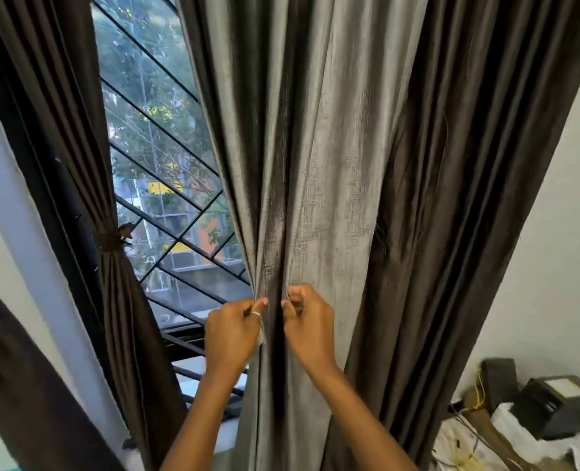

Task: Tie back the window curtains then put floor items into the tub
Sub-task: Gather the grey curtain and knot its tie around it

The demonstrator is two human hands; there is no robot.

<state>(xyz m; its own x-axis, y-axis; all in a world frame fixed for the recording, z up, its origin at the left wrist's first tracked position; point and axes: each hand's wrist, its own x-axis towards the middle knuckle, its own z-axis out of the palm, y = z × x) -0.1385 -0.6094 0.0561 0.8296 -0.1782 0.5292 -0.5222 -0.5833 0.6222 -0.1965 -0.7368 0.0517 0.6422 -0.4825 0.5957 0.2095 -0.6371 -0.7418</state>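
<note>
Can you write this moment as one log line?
left curtain: tied back | right curtain: untied | left hand: pinches its edge | right hand: pinches a fold

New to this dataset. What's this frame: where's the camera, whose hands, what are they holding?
No robot here: a person works bare-handed. The single picture comes from a wide-angle camera worn on their head, looking forward and down, so the hands reach in from below. The left hand and right hand each pinch a fold of the loose curtain, side by side. Left of it is the barred window, and beyond that a tied curtain is gathered by a band. At the lower right, dark boxes stand among papers. No tub is in view.
</note>
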